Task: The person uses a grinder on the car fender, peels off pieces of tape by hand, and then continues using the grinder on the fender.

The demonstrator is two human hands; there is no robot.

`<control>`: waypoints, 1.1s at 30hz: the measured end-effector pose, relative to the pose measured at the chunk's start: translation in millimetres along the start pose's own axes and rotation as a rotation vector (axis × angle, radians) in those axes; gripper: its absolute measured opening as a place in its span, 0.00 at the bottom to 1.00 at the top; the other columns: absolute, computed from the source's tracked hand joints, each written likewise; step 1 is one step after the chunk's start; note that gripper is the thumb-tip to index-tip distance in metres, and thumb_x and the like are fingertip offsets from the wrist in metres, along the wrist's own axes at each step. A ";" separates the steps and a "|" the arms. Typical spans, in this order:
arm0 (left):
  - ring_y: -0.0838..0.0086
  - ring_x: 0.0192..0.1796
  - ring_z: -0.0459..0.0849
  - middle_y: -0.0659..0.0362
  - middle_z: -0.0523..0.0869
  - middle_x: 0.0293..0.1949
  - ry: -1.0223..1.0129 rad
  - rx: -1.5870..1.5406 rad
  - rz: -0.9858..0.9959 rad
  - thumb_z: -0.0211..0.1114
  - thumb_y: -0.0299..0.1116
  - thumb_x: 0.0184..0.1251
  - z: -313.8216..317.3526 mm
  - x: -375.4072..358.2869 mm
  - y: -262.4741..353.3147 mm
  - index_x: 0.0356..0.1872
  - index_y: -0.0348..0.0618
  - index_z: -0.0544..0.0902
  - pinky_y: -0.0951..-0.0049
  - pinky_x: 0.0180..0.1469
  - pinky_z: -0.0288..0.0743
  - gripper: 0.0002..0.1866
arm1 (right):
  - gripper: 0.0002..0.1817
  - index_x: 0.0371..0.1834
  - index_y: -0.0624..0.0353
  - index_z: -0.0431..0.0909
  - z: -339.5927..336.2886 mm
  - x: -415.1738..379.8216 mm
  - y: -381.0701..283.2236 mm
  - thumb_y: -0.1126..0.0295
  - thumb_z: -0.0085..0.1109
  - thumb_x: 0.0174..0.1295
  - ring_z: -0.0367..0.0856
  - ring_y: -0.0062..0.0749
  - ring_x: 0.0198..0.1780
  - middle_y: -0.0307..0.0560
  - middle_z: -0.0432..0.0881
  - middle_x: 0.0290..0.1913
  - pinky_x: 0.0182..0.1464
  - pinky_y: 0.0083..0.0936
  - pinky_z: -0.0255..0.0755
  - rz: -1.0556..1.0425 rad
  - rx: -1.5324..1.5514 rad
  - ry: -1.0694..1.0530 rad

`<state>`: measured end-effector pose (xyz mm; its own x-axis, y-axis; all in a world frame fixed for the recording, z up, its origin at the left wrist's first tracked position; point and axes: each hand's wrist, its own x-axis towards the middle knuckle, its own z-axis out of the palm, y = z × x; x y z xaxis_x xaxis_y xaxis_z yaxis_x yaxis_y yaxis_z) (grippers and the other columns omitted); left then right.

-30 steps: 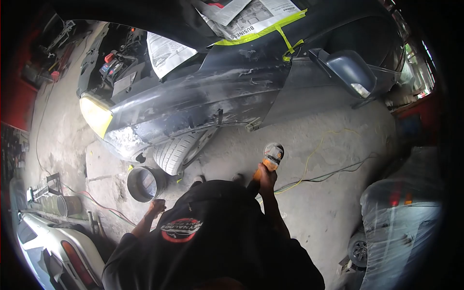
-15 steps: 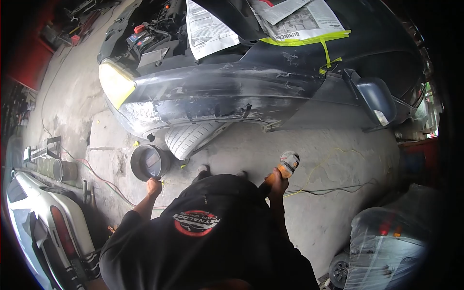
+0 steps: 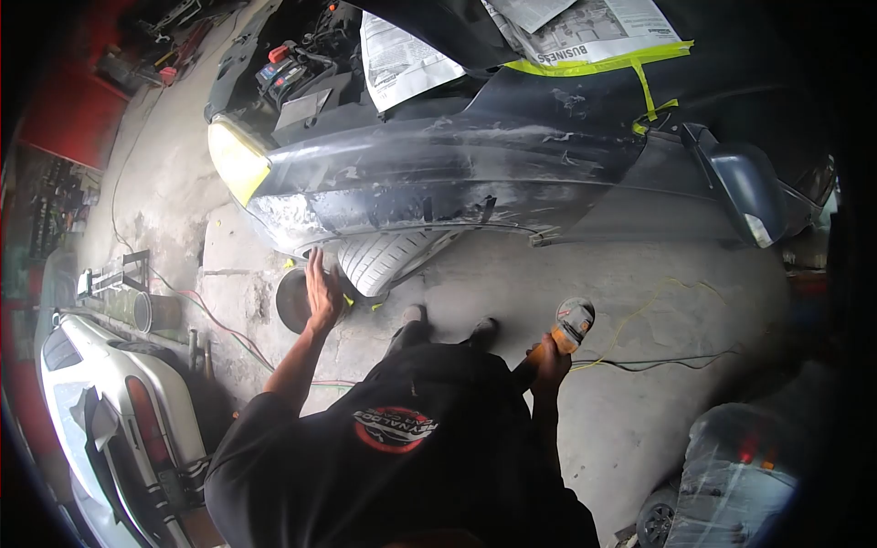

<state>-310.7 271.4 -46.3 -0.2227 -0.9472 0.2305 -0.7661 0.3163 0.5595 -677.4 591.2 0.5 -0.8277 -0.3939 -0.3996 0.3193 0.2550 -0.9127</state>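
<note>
My left hand (image 3: pixel 322 290) is stretched out with its fingers extended, palm turned toward the car. Its fingertips are close to the lower front of the dark fender (image 3: pixel 438 173), which has scuffed, pale sanded patches. Beneath the hand a round bucket (image 3: pixel 292 301) stands on the floor, partly covered by it. My right hand (image 3: pixel 550 363) is wrapped round the orange body of an angle grinder (image 3: pixel 569 331), held low at my right side with its round head pointing away from me. The front tyre (image 3: pixel 393 260) shows under the wheel arch.
Newspaper (image 3: pixel 594 36) and yellow masking tape (image 3: pixel 603 66) cover the area by the windscreen; the headlight (image 3: pixel 236 160) is masked too. A side mirror (image 3: pixel 744 187) juts out at right. Hoses and cables (image 3: pixel 639 363) cross the floor. A white car (image 3: pixel 119 393) stands at left.
My left hand has left the bucket's rim, risen toward the fender and opened. My right hand still grips the grinder. The whole view has shifted slightly.
</note>
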 end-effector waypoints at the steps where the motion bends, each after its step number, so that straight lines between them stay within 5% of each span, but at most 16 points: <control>1: 0.45 0.79 0.58 0.39 0.60 0.77 0.050 -0.039 0.055 0.58 0.33 0.76 1.3 29.7 30.3 0.77 0.34 0.59 0.50 0.80 0.52 0.32 | 0.14 0.39 0.62 0.76 -4.3 2.3 4.3 0.61 0.62 0.66 0.82 0.33 0.24 0.44 0.79 0.25 0.29 0.30 0.75 0.017 0.001 0.003; 4: 0.41 0.83 0.45 0.37 0.47 0.81 0.132 -0.009 0.277 0.61 0.39 0.74 16.9 114.3 90.5 0.80 0.34 0.49 0.36 0.80 0.38 0.43 | 0.13 0.39 0.62 0.76 -18.4 7.5 15.0 0.62 0.62 0.66 0.82 0.33 0.24 0.44 0.79 0.25 0.29 0.30 0.75 0.069 -0.018 0.004; 8: 0.42 0.84 0.38 0.39 0.44 0.82 0.361 0.097 0.258 0.50 0.55 0.76 45.4 199.7 148.5 0.81 0.34 0.46 0.32 0.78 0.26 0.45 | 0.14 0.39 0.64 0.76 -33.0 9.4 13.4 0.62 0.63 0.66 0.82 0.33 0.25 0.46 0.79 0.27 0.30 0.30 0.78 0.157 -0.088 0.060; 13: 0.42 0.84 0.38 0.39 0.48 0.82 0.422 0.139 0.309 0.47 0.60 0.75 81.2 197.2 193.6 0.80 0.31 0.50 0.33 0.77 0.21 0.47 | 0.13 0.39 0.67 0.80 -71.2 12.1 28.1 0.65 0.64 0.64 0.85 0.34 0.30 0.48 0.84 0.30 0.36 0.33 0.79 0.234 -0.062 0.109; 19: 0.39 0.83 0.34 0.35 0.44 0.82 0.184 0.108 0.405 0.54 0.64 0.70 153.5 167.4 335.9 0.79 0.25 0.48 0.30 0.76 0.20 0.54 | 0.13 0.45 0.68 0.77 -97.5 16.0 23.3 0.67 0.63 0.66 0.84 0.36 0.29 0.49 0.82 0.31 0.38 0.34 0.84 0.314 0.013 0.229; 23: 0.38 0.83 0.36 0.35 0.45 0.81 -0.003 0.153 0.575 0.58 0.66 0.68 202.4 139.5 422.6 0.79 0.27 0.48 0.27 0.76 0.34 0.56 | 0.13 0.44 0.67 0.77 -117.1 17.5 26.2 0.67 0.63 0.66 0.83 0.36 0.29 0.49 0.82 0.31 0.38 0.34 0.83 0.294 0.039 0.220; 25: 0.40 0.83 0.40 0.36 0.48 0.81 -0.252 0.133 0.870 0.59 0.62 0.70 208.8 117.4 454.1 0.80 0.32 0.50 0.29 0.76 0.42 0.52 | 0.13 0.44 0.67 0.77 -121.7 18.3 27.9 0.67 0.63 0.66 0.83 0.36 0.29 0.48 0.81 0.31 0.38 0.34 0.83 0.279 0.050 0.201; 27: 0.42 0.83 0.44 0.37 0.49 0.81 -0.462 -0.258 1.036 0.62 0.58 0.70 234.2 68.2 444.4 0.80 0.36 0.55 0.31 0.77 0.43 0.48 | 0.13 0.44 0.67 0.77 -120.1 22.7 25.1 0.67 0.64 0.66 0.83 0.36 0.29 0.48 0.81 0.31 0.38 0.34 0.83 0.263 0.082 0.163; 29: 0.42 0.81 0.52 0.36 0.55 0.79 -0.571 -0.313 1.001 0.63 0.56 0.71 213.1 19.2 421.1 0.78 0.36 0.59 0.34 0.77 0.48 0.45 | 0.13 0.43 0.66 0.77 -111.1 29.8 18.9 0.67 0.64 0.66 0.83 0.35 0.28 0.48 0.81 0.30 0.37 0.33 0.83 0.243 0.128 0.110; 33: 0.42 0.65 0.78 0.35 0.77 0.64 -1.104 -0.371 0.211 0.64 0.54 0.72 147.1 -59.1 337.7 0.72 0.32 0.69 0.53 0.66 0.73 0.39 | 0.17 0.42 0.66 0.77 -83.0 57.7 21.9 0.59 0.62 0.69 0.83 0.34 0.29 0.48 0.81 0.29 0.32 0.32 0.81 0.189 0.129 -0.065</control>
<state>-644.9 426.5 11.9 -0.8632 -0.3493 -0.3645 -0.4706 0.2955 0.8314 -756.4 647.3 -35.5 -0.7175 -0.4072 -0.5651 0.5253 0.2165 -0.8229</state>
